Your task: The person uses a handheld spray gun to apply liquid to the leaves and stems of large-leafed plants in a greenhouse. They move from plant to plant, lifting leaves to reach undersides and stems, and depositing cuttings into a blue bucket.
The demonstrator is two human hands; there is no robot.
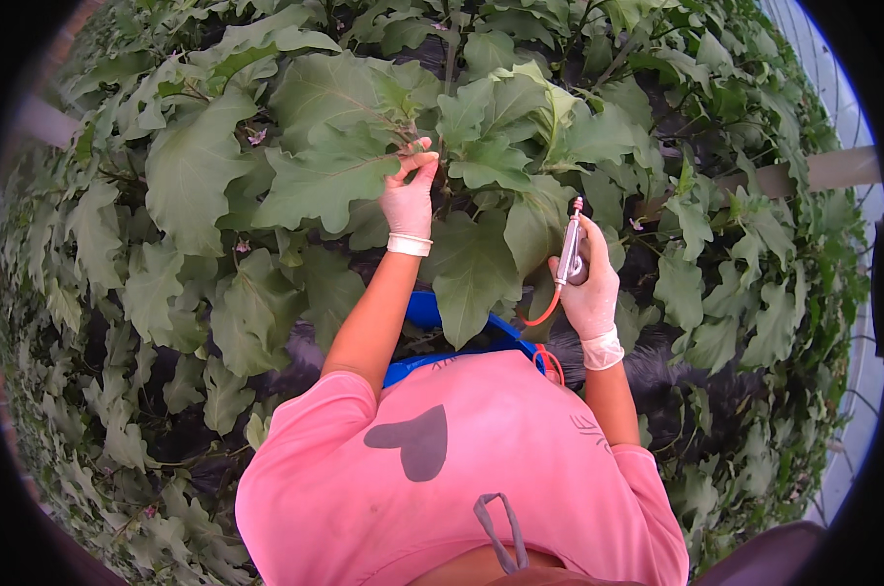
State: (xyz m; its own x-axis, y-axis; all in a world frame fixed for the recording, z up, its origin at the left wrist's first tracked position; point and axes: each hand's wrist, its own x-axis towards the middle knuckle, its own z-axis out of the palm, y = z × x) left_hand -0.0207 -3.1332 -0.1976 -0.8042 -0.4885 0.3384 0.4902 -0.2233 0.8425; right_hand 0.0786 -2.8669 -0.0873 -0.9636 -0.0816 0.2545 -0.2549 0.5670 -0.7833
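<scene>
Both my hands wear thin whitish gloves. My left hand (410, 194) pinches a young stem tip (410, 143) of an eggplant between thumb and fingers, beside a broad lobed leaf (332, 178). My right hand (590, 286) grips a metal hand-held injector or sprayer (570, 249) upright, its pinkish tip pointing up. From its lower end an orange-red tube (540, 321) curves down to the left, partly hidden. More of the tubing loops by my waist, near a blue container (427, 311) half hidden under leaves. The injector is apart from the pinched stem.
Dense eggplant foliage (193, 176) with small purple flowers (256, 137) surrounds me. Dark plastic film (654, 373) shows between plants. A pale bar (841, 168) crosses at the right, near a bright, ribbed wall or sheet (841, 80) at the right edge.
</scene>
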